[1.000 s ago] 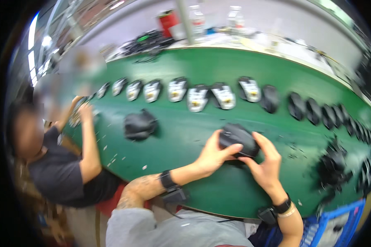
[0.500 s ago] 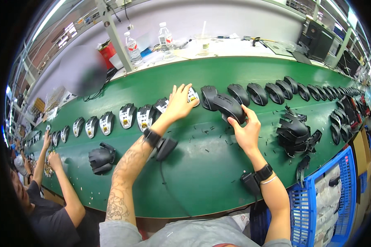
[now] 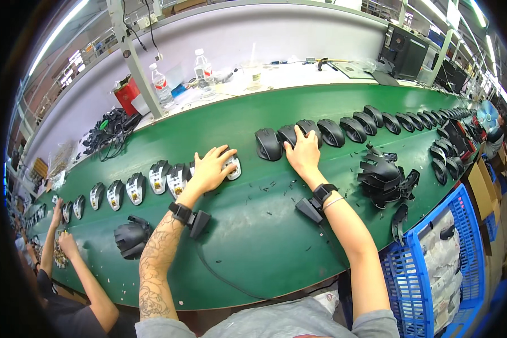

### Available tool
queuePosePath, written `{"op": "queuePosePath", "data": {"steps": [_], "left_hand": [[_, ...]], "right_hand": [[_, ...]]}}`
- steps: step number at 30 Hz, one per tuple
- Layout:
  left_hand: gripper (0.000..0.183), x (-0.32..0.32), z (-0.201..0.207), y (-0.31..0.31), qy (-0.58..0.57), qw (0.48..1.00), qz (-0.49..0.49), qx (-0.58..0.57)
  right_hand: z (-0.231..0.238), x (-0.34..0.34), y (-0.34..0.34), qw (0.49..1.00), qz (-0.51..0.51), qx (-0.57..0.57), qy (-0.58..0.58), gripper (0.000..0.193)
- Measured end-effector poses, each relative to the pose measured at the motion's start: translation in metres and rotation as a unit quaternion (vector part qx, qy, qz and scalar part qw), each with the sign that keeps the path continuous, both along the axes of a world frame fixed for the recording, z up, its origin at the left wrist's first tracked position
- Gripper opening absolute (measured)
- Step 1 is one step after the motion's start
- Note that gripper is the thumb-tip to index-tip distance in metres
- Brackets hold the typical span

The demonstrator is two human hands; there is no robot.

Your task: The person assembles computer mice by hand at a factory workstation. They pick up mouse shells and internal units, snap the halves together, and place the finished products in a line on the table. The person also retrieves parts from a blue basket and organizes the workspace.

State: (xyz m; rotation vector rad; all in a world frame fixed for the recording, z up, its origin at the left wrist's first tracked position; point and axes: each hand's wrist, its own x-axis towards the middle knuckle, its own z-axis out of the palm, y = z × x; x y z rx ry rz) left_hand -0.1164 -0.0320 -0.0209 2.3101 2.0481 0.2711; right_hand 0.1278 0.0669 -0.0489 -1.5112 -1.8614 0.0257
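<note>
My left hand (image 3: pixel 209 170) lies with spread fingers over an open computer mouse (image 3: pixel 232 167) with a white inside, at the right end of a row of similar uncovered mice (image 3: pixel 136 188). Part of that mouse and its neighbour is hidden under the palm. On the right, my right hand (image 3: pixel 304 155) has thumb and fingers around a black covered mouse (image 3: pixel 287 134) standing in the row. Its fingertips also reach a second black mouse (image 3: pixel 308 125) behind. Left of these stands another black mouse (image 3: pixel 268 144), untouched. Both wrists carry black bands with small boxes.
Loose black shells (image 3: pixel 382 179) are heaped at right, beside a blue crate (image 3: pixel 414 281). More black shells (image 3: pixel 132 237) lie left of my forearm. Black scraps dot the green table (image 3: pixel 253 242). Bottles (image 3: pixel 203 72) stand on the back shelf. A co-worker's hand (image 3: pixel 67 244) works at far left.
My right hand has brought the black mouse from in front of the row into it. My left hand remains over the uncovered mice. The whole view has shifted.
</note>
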Motion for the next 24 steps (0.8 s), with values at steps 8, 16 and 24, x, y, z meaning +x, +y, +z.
{"op": "queuePosePath", "data": {"steps": [8, 16, 24], "left_hand": [[0.045, 0.003, 0.006, -0.005, -0.012, 0.999, 0.014, -0.039], [0.045, 0.006, 0.0, -0.004, 0.015, 0.999, 0.022, -0.026], [0.046, 0.01, -0.003, -0.004, 0.012, 1.0, 0.019, -0.015]], "right_hand": [[0.002, 0.0, -0.005, 0.998, 0.037, -0.053, 0.002, 0.064], [0.035, 0.061, -0.003, 0.989, 0.132, -0.045, -0.043, 0.071], [0.093, 0.186, -0.013, 0.928, -0.063, -0.199, -0.308, 0.032]]}}
